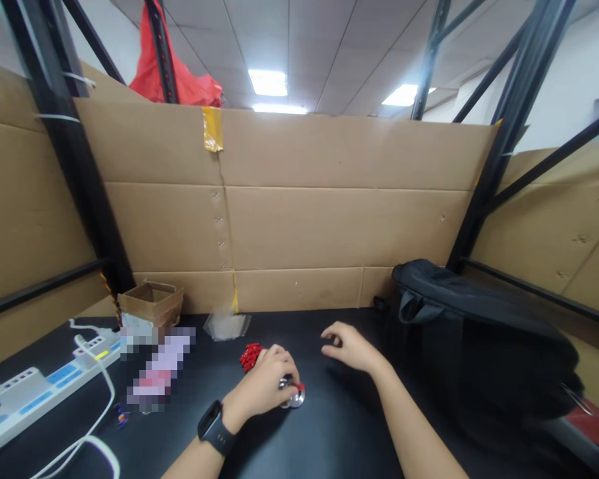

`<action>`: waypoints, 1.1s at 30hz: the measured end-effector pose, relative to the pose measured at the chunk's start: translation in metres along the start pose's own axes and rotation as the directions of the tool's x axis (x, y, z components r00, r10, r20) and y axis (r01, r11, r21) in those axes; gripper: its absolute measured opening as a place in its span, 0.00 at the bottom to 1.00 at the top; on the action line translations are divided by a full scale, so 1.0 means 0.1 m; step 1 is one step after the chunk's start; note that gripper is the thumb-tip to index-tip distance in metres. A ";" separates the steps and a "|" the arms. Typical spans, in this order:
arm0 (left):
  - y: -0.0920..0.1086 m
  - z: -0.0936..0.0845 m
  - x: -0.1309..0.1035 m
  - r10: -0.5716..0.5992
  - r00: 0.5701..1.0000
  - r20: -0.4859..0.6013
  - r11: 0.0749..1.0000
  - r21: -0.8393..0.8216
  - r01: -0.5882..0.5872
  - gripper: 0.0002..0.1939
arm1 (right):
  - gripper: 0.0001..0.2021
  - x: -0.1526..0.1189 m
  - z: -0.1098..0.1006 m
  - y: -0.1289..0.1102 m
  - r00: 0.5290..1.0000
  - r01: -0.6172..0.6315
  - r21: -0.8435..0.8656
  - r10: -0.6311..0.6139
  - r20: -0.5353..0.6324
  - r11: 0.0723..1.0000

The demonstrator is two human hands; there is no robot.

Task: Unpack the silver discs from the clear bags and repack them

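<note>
Work appears unfinished on a black surface point(324, 436): the left hand point(273, 376) grips shiny metal discs point(299, 399), a red bit point(300, 386) against them; red pieces point(250, 357) lie heaped alongside. The right hand point(348, 346) hovers empty, half-curled.

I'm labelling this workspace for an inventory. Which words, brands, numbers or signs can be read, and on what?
None can be read.
White power strip: any print too small.
Smartwatch: dark screen, nothing legible.
Cardboard box: pale patch, too blurred.
Pixelated item: masked, unreadable.
</note>
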State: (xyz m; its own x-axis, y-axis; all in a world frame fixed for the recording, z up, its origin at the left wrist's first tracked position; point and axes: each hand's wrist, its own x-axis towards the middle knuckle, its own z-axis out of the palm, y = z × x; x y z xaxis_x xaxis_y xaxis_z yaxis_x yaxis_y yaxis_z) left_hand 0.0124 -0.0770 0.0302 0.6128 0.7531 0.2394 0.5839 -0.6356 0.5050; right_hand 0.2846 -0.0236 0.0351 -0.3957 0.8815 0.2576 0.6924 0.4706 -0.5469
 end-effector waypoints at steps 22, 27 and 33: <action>-0.05 -0.01 0.06 -0.105 0.970 -0.219 0.990 -0.114 0.081 0.07 | 0.02 -0.01 0.26 -0.65 0.990 0.137 0.309 -0.124 -0.061 0.941; -0.03 0.05 0.14 -0.144 0.931 -0.336 0.971 -0.227 0.068 0.13 | 0.08 0.05 0.36 -0.59 0.984 0.175 0.430 -0.140 -0.112 0.886; -0.09 0.05 0.18 -0.076 0.929 -0.363 0.995 -0.087 0.048 0.10 | 0.12 0.08 0.48 -0.51 0.983 0.182 0.585 -0.155 -0.096 0.791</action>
State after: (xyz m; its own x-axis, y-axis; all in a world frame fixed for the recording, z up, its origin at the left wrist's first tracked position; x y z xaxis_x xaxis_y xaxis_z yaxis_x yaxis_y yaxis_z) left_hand 0.0212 -0.0591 0.0255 0.3317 0.8095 0.4845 0.5643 -0.5818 0.5857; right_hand 0.2168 -0.0421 0.0265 -0.4382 0.7975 0.4147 0.1228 0.5101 -0.8513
